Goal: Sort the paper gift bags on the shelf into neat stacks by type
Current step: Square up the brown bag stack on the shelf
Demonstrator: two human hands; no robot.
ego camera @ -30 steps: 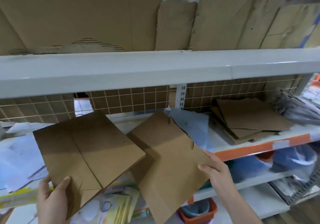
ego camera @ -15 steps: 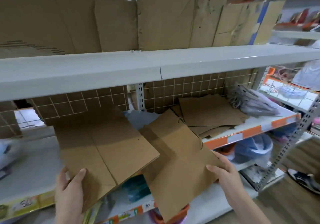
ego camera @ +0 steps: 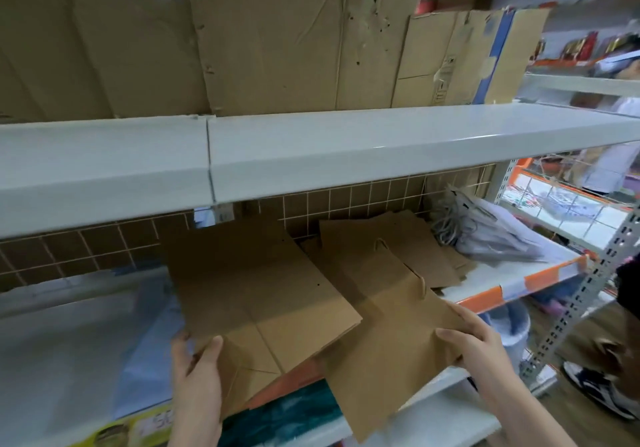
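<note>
At the shelf (ego camera: 512,282) edge, the left hand (ego camera: 199,370) pinches one kraft bag (ego camera: 256,294), the right hand (ego camera: 478,346) another bag (ego camera: 391,349) — light, flat, creasable paper, best gripped by an edge.

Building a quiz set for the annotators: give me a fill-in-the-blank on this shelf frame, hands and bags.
1. The left hand grips a flat ____ paper bag.
2. The right hand holds a second bag, which lies partly ____ the left one.
3. A pile of brown bags lies on the shelf, and to its ____ lie grey bags.
4. Above, on the upper shelf, stands flattened ____.

Missing: brown; under; right; cardboard
</note>
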